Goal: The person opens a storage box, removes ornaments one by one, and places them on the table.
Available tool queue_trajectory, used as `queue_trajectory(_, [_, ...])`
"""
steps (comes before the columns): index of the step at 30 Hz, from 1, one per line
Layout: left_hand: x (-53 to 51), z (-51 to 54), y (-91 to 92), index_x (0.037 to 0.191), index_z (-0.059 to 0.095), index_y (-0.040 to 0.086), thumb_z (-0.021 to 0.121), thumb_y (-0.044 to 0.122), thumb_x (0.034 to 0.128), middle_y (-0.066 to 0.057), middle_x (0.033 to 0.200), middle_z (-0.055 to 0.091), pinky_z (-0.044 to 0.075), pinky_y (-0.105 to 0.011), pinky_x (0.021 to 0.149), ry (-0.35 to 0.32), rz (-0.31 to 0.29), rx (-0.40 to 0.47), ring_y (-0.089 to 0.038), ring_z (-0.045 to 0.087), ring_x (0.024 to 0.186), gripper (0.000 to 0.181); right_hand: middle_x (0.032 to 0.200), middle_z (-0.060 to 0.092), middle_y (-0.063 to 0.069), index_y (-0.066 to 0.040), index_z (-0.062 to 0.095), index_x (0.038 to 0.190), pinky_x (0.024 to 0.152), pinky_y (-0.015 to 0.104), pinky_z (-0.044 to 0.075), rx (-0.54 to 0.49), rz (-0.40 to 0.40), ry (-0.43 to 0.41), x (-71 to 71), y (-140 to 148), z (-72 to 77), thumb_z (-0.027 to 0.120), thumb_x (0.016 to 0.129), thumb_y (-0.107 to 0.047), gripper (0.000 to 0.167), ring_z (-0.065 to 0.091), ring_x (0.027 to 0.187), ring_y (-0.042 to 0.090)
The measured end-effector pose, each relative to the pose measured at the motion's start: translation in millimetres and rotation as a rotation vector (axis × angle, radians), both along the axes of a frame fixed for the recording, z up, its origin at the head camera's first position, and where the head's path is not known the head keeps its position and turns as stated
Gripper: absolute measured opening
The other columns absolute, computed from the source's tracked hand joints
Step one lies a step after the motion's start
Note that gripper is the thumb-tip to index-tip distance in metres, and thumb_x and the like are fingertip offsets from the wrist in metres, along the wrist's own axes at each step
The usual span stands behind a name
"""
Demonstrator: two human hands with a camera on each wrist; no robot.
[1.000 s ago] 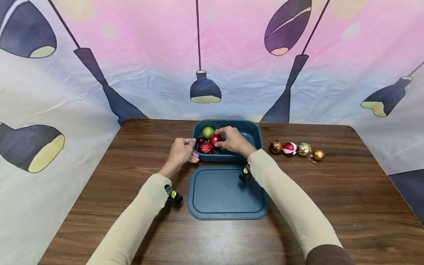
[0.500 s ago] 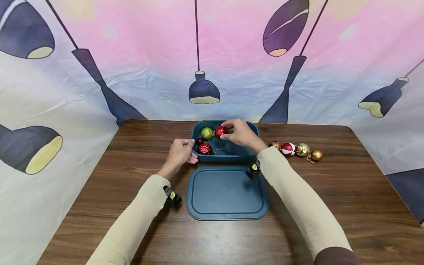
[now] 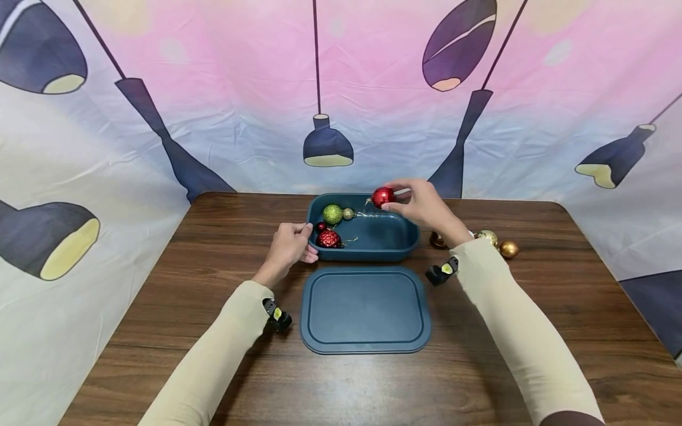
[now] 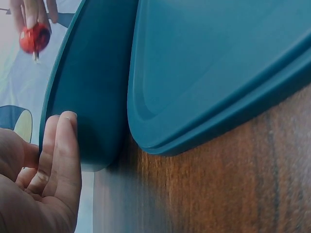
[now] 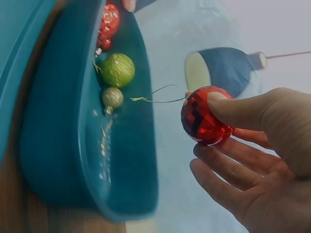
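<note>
"Teal lid point(image 3: 365, 310), bottom centre. Next?"
"Box point(image 3: 367, 255), mid-frame; left hand point(image 3: 290, 244) pinches its left end. Green ball point(image 3: 333, 214) inside."
"Right hand point(image 3: 423, 204)?"
"Pinching red ball point(image 3: 382, 197), just above centre frame, apart from the box."
"Risks?"
"Fingertip hold, slick ball: could slip. Loop point(image 5: 165, 102) dangling low might catch the box."

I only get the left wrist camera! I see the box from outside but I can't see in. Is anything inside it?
Observer: Yes, the box holds a green ball, a little gold ball and a bumpy red ball, among others.
Operator: Cool! Does that shiny red ball up in the air have a string?
Observer: Yes, a thin loop sticks out from it.
Operator: Any balls on the table?
Observer: Yes, more balls right of the box, partly behind the right sleeve.
</note>
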State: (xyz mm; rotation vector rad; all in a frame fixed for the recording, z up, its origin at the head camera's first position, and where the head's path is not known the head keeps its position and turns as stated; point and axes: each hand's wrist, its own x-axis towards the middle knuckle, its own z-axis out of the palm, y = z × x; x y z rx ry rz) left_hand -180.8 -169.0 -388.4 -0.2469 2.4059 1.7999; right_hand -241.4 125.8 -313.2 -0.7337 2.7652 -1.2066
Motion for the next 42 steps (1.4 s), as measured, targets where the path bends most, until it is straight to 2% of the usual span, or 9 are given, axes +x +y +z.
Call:
queue_trajectory(8, [0.3,0.6,0.4,0.148,0.05,0.001,0.047,0.028,0.1098,-0.016,0.075,0.071,0.065,-0.037,0.064,-0.003,0.008,-0.005,-0.018,0.07,0.056,0.047,0.125,0.068,0.02,-0.002,0.063,0.135,0.091,0.05,0.059,-0.019,-0.065,0.035,12.6,38,-0.9,0.078,0.092,-0.016,0.048,0.069,0.11,0.033])
queue_trajectory(13, [0.3,0.6,0.9,0.148,0.05,0.002,0.047,0.028,0.1098,-0.017,0.076,0.071,0.065,-0.037,0.065,-0.008,0.004,-0.003,-0.019,0.071,0.057,0.046,0.122,0.069,0.023,0.003,0.062,0.134,0.091,0.049,0.058,-0.011,-0.075,0.046,24.3,61,-4.7,0.077,0.092,-0.014,0.048,0.069,0.109,0.034])
queue_trajectory(17, [0.3,0.9,1.2,0.147,0.051,0.001,0.047,0.027,0.1099,-0.017,0.076,0.071,0.065,-0.036,0.063,-0.005,0.004,0.0,-0.019,0.07,0.057,0.046,0.12,0.069,0.023,0.003,0.062,0.134,0.081,0.031,0.059,0.023,-0.092,0.07,34.0,80,-7.4,0.077,0.092,-0.013,0.047,0.069,0.107,0.034])
queue_trajectory(20, [0.1,1.2,1.3,0.147,0.051,0.001,0.047,0.027,0.1098,-0.017,0.076,0.071,0.064,-0.035,0.062,0.001,0.006,0.0,-0.019,0.07,0.056,0.045,0.117,0.07,0.024,0.003,0.064,0.131,0.072,0.016,0.054,0.04,-0.116,0.095,40.7,92,-10.4,0.079,0.091,-0.013,0.046,0.07,0.104,0.035])
queue_trajectory(24, [0.7,1.6,1.1,0.147,0.051,0.001,0.047,0.028,0.1098,-0.017,0.076,0.071,0.064,-0.033,0.061,-0.002,0.008,-0.001,-0.019,0.07,0.056,0.046,0.114,0.071,0.025,0.004,0.066,0.128,0.067,0.009,0.049,0.047,-0.128,0.111,48.6,105,-18.4,0.08,0.089,-0.012,0.045,0.071,0.101,0.038])
queue_trajectory(30, [1.3,1.9,0.2,0.147,0.051,0.001,0.047,0.029,0.1097,-0.016,0.075,0.071,0.064,-0.034,0.063,-0.009,0.01,0.001,-0.018,0.07,0.057,0.047,0.115,0.07,0.025,0.006,0.067,0.126,0.07,0.011,0.052,0.056,-0.136,0.096,58.6,119,-35.3,0.081,0.088,-0.012,0.044,0.072,0.098,0.039])
queue_trajectory(37, [1.4,1.2,0.2,0.146,0.053,0.001,0.048,0.029,0.1095,-0.016,0.076,0.071,0.065,-0.037,0.065,-0.014,0.007,0.0,-0.022,0.072,0.059,0.046,0.12,0.067,0.028,0.005,0.068,0.124,0.072,0.026,0.057,0.098,-0.126,0.058,68.7,124,-58.6,0.082,0.087,-0.012,0.043,0.072,0.098,0.037])
queue_trajectory(40, [1.3,0.8,0.4,0.146,0.053,0.001,0.048,0.029,0.1095,-0.016,0.075,0.071,0.064,-0.037,0.065,-0.014,0.006,0.001,-0.022,0.072,0.059,0.046,0.12,0.066,0.028,0.007,0.068,0.124,0.074,0.025,0.058,0.098,-0.124,0.034,70.5,126,-68.3,0.082,0.087,-0.009,0.043,0.071,0.099,0.038])
queue_trajectory(42, [1.3,1.1,0.6,0.145,0.053,0.001,0.048,0.029,0.1095,-0.016,0.075,0.071,0.064,-0.036,0.063,-0.012,0.007,0.003,-0.021,0.071,0.058,0.046,0.121,0.067,0.027,0.007,0.067,0.125,0.071,0.019,0.057,0.084,-0.126,0.007,71.4,126,-73.1,0.081,0.087,-0.009,0.044,0.072,0.098,0.037])
